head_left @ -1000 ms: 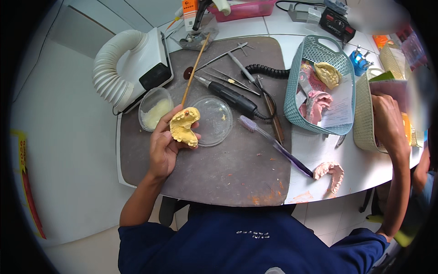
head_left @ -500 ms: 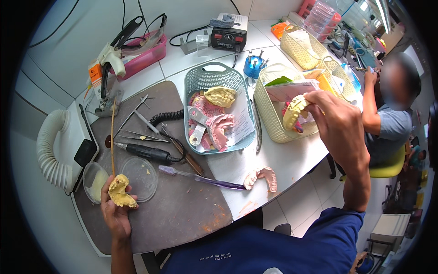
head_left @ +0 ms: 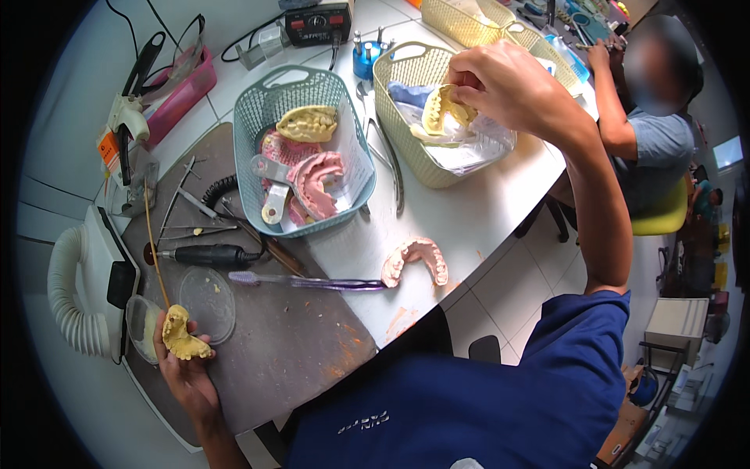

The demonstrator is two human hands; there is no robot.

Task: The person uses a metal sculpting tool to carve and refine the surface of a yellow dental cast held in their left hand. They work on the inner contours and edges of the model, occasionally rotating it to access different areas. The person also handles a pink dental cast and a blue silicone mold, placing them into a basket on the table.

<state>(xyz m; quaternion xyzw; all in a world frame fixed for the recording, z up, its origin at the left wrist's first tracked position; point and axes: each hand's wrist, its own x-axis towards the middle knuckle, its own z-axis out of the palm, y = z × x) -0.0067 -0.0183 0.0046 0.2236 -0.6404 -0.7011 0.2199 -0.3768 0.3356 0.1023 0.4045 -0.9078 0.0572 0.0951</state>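
Note:
My left hand point(head_left: 190, 383), at the lower left, is closed around a yellow horseshoe-shaped dental cast point(head_left: 181, 334). A thin wooden stick point(head_left: 156, 254) rises from beside that cast; its lower end is hidden at my fingers. Over the cream basket point(head_left: 437, 168), my right hand point(head_left: 508, 87) pinches the edge of another yellow dental cast point(head_left: 444, 111), its teeth showing. Below that cast are papers point(head_left: 473, 148) and a blue piece point(head_left: 410, 94). A pink dental cast point(head_left: 416, 259) lies on the white tabletop, touching the end of a purple toothbrush point(head_left: 312, 282).
A blue-grey basket point(head_left: 244, 160) holds a yellow cast, a pink impression, metal trays and paper. A black handpiece point(head_left: 207, 255), tweezers and a round plastic lid point(head_left: 206, 305) lie on the brown mat. A white suction hose point(head_left: 66, 289) stands at left. Another person point(head_left: 652, 141) sits at right.
My right hand has lowered its yellow cast into the cream basket's opening and turned it. The view has shifted, so the table sits farther left and up. My left hand keeps its cast.

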